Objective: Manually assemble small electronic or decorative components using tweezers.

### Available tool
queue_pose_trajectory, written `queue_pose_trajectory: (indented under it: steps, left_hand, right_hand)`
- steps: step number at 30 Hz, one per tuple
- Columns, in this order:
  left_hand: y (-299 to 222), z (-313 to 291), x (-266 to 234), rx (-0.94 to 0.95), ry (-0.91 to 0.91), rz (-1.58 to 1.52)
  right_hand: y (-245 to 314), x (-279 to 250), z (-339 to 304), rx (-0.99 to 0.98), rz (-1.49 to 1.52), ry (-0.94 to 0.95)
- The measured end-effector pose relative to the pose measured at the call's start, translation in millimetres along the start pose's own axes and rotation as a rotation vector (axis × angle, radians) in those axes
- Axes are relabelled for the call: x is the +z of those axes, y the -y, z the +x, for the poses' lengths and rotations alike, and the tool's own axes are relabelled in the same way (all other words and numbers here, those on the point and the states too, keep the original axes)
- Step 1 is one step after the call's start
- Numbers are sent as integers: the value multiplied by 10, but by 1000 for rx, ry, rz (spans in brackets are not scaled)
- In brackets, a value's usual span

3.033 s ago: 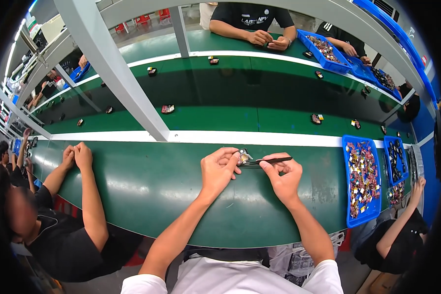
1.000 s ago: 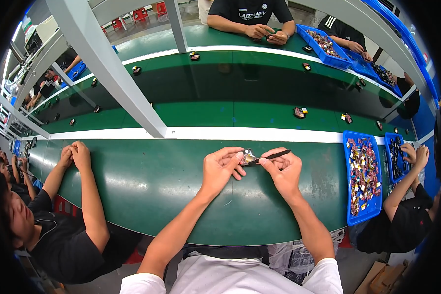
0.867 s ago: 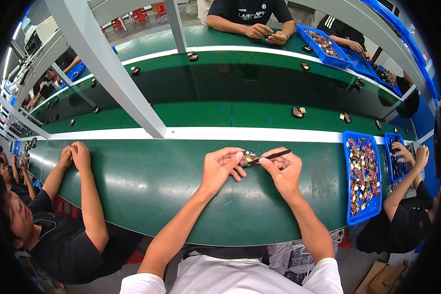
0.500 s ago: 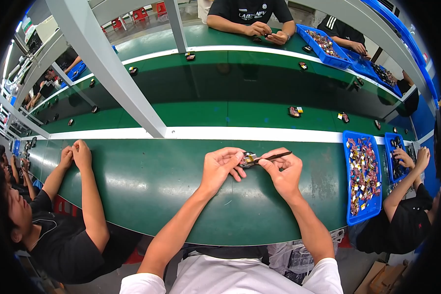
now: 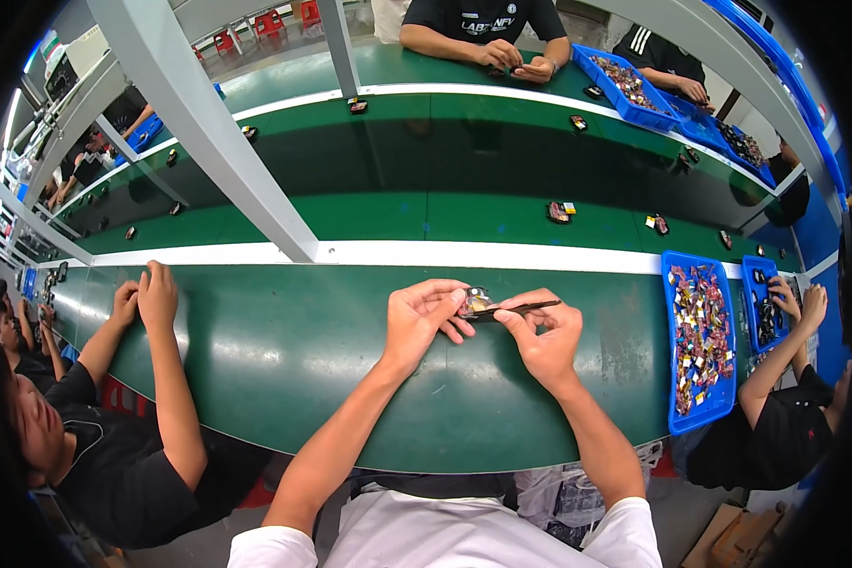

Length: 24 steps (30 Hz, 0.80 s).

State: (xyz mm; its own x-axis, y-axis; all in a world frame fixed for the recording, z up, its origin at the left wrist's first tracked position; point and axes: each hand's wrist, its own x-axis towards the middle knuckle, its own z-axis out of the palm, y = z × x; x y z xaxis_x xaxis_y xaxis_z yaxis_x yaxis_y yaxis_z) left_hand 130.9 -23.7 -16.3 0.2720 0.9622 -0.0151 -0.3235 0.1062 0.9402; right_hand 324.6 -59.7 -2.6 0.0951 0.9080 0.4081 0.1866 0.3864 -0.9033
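Black-and-red part [image 5: 559,213] on the green belt [image 5: 483,216] slid left; hands nearly static. Small black-and-clear housing [image 5: 475,301] sits over the green worktop [image 5: 502,407], pinched in the left hand's [image 5: 420,317] grip; right hand's [image 5: 545,336] grip pinches a slim black tool [image 5: 536,307] at it. Probably mid-work; steps done/left not readable. Tool runs roughly left-right, tip left; housing's long axis unclear.

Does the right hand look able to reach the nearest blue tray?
Probably yes: only green tabletop shows between the right hand and the blue tray, though the slim dark tool in that hand might hamper picking anything up.
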Motion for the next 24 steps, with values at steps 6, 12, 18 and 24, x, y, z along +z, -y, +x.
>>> queue_pose_trajectory:
  steps: [6,12,18,24]
  left_hand:
    - [16,-9,9,11,3,7]
    - [8,-28,23,38,23,50]
    - [17,-26,-10,71,35,56]
    - [90,-47,51,59,53,77]
  right_hand:
    - [-8,1,-1,48,79,-1]
    - [-10,2,6,121,160,4]
    - [28,-19,29,98,114,15]
    - [43,-35,42,-26,-58,50]
